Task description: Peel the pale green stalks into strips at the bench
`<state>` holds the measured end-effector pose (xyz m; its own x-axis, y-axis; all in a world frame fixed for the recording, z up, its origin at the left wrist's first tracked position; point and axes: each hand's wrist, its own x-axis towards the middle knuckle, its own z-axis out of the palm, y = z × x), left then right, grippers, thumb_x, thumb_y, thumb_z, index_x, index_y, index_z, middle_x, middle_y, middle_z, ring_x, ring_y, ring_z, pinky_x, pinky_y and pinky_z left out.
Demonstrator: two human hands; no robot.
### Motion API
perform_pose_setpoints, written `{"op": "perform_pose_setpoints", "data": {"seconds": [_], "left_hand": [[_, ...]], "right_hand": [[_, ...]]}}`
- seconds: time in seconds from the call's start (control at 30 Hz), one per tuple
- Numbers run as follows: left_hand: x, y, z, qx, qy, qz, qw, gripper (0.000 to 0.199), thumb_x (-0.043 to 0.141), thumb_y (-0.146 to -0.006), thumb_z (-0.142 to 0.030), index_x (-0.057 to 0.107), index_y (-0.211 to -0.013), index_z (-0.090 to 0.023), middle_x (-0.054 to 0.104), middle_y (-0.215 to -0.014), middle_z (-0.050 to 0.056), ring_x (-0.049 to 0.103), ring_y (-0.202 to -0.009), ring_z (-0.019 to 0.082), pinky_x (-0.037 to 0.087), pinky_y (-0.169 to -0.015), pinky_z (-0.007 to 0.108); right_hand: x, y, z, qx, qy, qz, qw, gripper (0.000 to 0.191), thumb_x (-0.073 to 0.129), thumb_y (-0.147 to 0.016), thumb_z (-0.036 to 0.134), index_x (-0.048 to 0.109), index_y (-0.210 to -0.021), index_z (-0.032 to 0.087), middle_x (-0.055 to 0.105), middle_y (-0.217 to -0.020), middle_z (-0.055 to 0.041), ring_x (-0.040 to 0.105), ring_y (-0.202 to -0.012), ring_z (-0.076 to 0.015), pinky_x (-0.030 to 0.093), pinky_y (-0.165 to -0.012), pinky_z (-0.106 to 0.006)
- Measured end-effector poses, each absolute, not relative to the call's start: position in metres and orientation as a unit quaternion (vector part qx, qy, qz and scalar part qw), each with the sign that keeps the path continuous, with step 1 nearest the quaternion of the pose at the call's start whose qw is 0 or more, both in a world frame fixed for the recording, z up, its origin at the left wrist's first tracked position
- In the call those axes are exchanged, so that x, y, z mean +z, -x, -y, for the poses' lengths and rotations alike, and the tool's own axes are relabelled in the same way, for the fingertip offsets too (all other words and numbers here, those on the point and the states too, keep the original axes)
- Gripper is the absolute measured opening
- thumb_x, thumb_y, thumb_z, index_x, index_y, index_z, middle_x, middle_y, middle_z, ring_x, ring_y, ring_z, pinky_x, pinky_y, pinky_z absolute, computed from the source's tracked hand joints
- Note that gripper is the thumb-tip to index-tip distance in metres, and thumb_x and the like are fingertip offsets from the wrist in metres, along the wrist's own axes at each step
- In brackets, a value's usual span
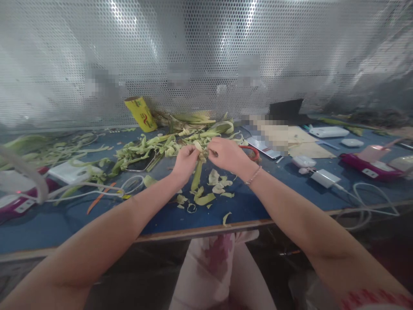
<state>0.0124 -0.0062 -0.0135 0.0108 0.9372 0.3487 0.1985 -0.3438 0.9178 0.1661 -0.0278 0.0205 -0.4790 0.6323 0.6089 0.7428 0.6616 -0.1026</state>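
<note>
Both hands come together over the middle of the blue table, pinching a pale green plant stalk (198, 172) with a whitish, layered top. My left hand (187, 161) is closed on its upper left side, thumb and fingers together. From the right, my right hand (226, 156) has its fingers curled at the same top; a thin bracelet circles that wrist. The stalk's lower part hangs toward the table. Below lie peeled green strips (204, 199) and pale papery scraps (217, 181). Behind and left of the hands spreads a heap of pale green plant pieces (161, 146).
A yellow cylinder (142, 114) leans near the perforated metal wall (206, 43). Phones, including one by beige papers (309, 144), lie on the table (245, 206). White cables and purple power strips (371, 165) occupy both sides. A red-handled tool (251, 150) sits behind my right hand.
</note>
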Motion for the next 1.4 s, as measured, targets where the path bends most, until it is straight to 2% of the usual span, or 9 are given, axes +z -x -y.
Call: {"op": "perform_pose_setpoints", "data": {"seconds": [0.1, 0.27, 0.43, 0.63, 0.73, 0.87, 1.07, 1.13, 1.4], "left_hand": [[-0.016, -0.014, 0.005, 0.54, -0.606, -0.453, 0.37, 0.013, 0.049, -0.068, -0.021, 0.044, -0.057, -0.018, 0.036, -0.049, -0.006, 0.03, -0.045, 0.006, 0.022, -0.045, 0.022], [-0.016, -0.013, 0.005, 0.511, -0.628, -0.44, 0.388, 0.009, 0.05, -0.072, -0.024, 0.047, -0.065, -0.018, 0.048, -0.053, -0.004, 0.044, -0.048, 0.009, 0.032, -0.049, 0.022], [-0.012, -0.008, 0.009, 0.464, -0.677, -0.438, 0.368, 0.009, 0.046, -0.077, -0.026, 0.044, -0.071, -0.019, 0.052, -0.06, -0.004, 0.055, -0.052, 0.011, 0.039, -0.052, 0.022], [-0.012, -0.008, 0.007, 0.454, -0.703, -0.431, 0.337, 0.005, 0.043, -0.078, -0.022, 0.042, -0.074, -0.02, 0.053, -0.063, -0.005, 0.058, -0.052, 0.01, 0.04, -0.052, 0.023], [-0.011, -0.007, 0.007, 0.44, -0.716, -0.437, 0.321, 0.007, 0.041, -0.081, -0.024, 0.04, -0.075, -0.021, 0.052, -0.057, -0.005, 0.057, -0.05, 0.012, 0.04, -0.051, 0.024], [-0.011, -0.008, 0.008, 0.44, -0.737, -0.437, 0.268, 0.014, 0.037, -0.086, -0.026, 0.036, -0.073, -0.022, 0.048, -0.053, -0.005, 0.052, -0.048, 0.012, 0.039, -0.053, 0.026], [-0.01, -0.011, 0.01, 0.45, -0.742, -0.474, 0.151, 0.016, 0.039, -0.085, -0.018, 0.038, -0.068, -0.021, 0.043, -0.061, -0.002, 0.044, -0.06, 0.013, 0.033, -0.058, 0.027], [-0.009, -0.013, 0.01, 0.444, -0.736, -0.488, 0.149, 0.017, 0.038, -0.085, -0.019, 0.038, -0.068, -0.021, 0.043, -0.062, -0.002, 0.043, -0.061, 0.013, 0.032, -0.059, 0.027], [-0.007, -0.017, 0.013, 0.45, -0.724, -0.494, 0.17, 0.018, 0.038, -0.084, -0.016, 0.038, -0.066, -0.02, 0.043, -0.067, -0.001, 0.043, -0.068, 0.013, 0.033, -0.064, 0.027]], "right_hand": [[0.021, -0.165, 0.028, -0.08, 0.407, 0.86, 0.299, 0.019, 0.042, -0.075, 0.01, 0.037, -0.058, 0.018, 0.042, -0.066, -0.0021, 0.032, -0.057, -0.0115, 0.024, -0.055, -0.028], [0.02, -0.169, 0.026, -0.065, 0.39, 0.875, 0.278, 0.015, 0.04, -0.079, 0.012, 0.039, -0.066, 0.018, 0.044, -0.071, -0.0025, 0.036, -0.06, -0.0121, 0.027, -0.058, -0.027], [0.018, -0.177, 0.022, -0.067, 0.357, 0.901, 0.237, 0.01, 0.038, -0.085, 0.016, 0.042, -0.077, 0.018, 0.048, -0.079, -0.0036, 0.038, -0.064, -0.013, 0.028, -0.059, -0.027], [0.016, -0.179, 0.02, -0.1, 0.33, 0.917, 0.202, 0.014, 0.034, -0.089, 0.018, 0.046, -0.083, 0.017, 0.049, -0.084, -0.0055, 0.041, -0.07, -0.0146, 0.028, -0.059, -0.027], [0.017, -0.175, 0.021, -0.093, 0.348, 0.907, 0.218, 0.018, 0.033, -0.091, 0.02, 0.047, -0.08, 0.016, 0.047, -0.085, -0.0056, 0.039, -0.067, -0.0134, 0.027, -0.058, -0.026], [0.02, -0.169, 0.026, -0.019, 0.357, 0.897, 0.259, 0.016, 0.034, -0.087, 0.013, 0.044, -0.074, 0.017, 0.046, -0.078, -0.0035, 0.038, -0.065, -0.0127, 0.028, -0.061, -0.026], [0.016, -0.167, 0.022, 0.052, 0.348, 0.885, 0.305, 0.012, 0.042, -0.073, 0.008, 0.038, -0.068, 0.019, 0.042, -0.069, 0.0005, 0.035, -0.061, -0.0116, 0.028, -0.06, -0.025], [0.012, -0.169, 0.018, 0.053, 0.333, 0.884, 0.323, 0.013, 0.044, -0.072, 0.01, 0.037, -0.066, 0.019, 0.041, -0.067, 0.0009, 0.036, -0.061, -0.012, 0.029, -0.061, -0.025], [0.0, -0.169, 0.007, 0.07, 0.265, 0.882, 0.382, 0.013, 0.043, -0.07, 0.009, 0.041, -0.062, 0.019, 0.051, -0.08, -0.0046, 0.047, -0.078, -0.0156, 0.038, -0.075, -0.03]]}}
